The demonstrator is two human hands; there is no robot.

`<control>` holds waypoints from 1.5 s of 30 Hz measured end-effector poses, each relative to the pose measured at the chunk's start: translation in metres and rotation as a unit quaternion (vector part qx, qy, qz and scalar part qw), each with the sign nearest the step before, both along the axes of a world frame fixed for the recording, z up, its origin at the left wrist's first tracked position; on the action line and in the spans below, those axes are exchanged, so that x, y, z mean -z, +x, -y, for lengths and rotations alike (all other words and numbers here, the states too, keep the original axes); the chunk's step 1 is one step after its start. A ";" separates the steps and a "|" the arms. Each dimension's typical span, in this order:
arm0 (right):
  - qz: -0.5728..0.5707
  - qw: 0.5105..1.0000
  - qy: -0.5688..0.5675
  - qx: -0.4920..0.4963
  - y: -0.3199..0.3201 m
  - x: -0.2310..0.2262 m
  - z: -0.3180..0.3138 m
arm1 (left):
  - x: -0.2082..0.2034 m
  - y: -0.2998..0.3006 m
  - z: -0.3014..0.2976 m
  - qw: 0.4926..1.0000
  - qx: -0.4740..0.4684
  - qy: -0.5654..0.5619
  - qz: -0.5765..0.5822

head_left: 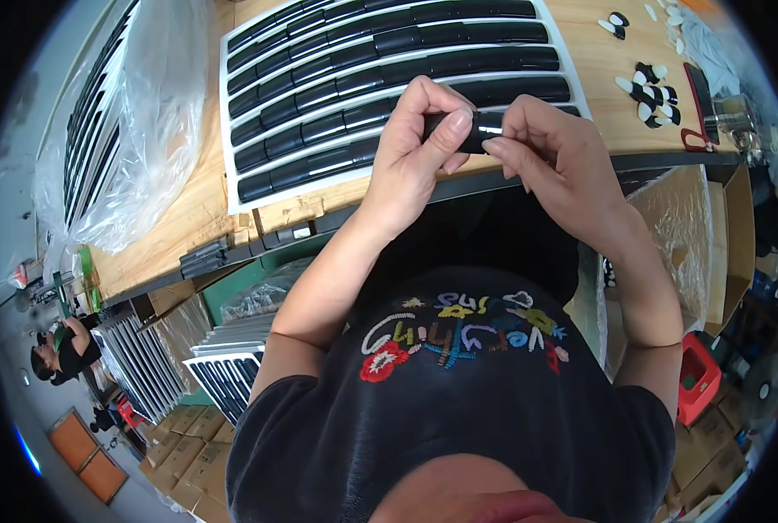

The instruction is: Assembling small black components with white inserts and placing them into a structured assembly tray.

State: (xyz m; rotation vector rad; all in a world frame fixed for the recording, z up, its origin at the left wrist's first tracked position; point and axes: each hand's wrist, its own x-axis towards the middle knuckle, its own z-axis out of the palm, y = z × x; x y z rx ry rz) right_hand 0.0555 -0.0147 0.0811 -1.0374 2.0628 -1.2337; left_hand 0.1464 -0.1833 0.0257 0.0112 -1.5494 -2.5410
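Around the view's centre, the left hand (pixel 409 152) is gripping a glossy black piece (pixel 488 130) at 1 o'clock, its thumb pressing on top and its fingers curling narrowly around it. The right hand (pixel 567 161) is pinching the other end between thumb and bent fingers. The piece is hanging just above the near edge of the wooden table (pixel 611 87), and the two hands are blocking the right end of the nearest row on a white sheet (pixel 567 74), which is lying at 12 o'clock and carrying rows of similar black pieces.

At 10 o'clock a clear plastic bag (pixel 175 96) is covering dark strips, its folds blurring them. Small black-and-white pieces (pixel 655 98) are lying loose at 2 o'clock, well apart from the hands. Below the table edge, an open cardboard box (pixel 737 235) is standing at 3 o'clock and a red container (pixel 701 376) near 4. Stacked panels (pixel 140 370) are standing at 8, partly screening a co-worker (pixel 73 353), while cardboard boxes (pixel 184 458) are filling the floor between 7 and 8.
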 end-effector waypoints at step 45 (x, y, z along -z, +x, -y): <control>-0.198 0.922 0.110 0.315 -0.331 0.087 -0.080 | -0.014 -0.088 0.114 0.960 -0.099 -0.258 0.043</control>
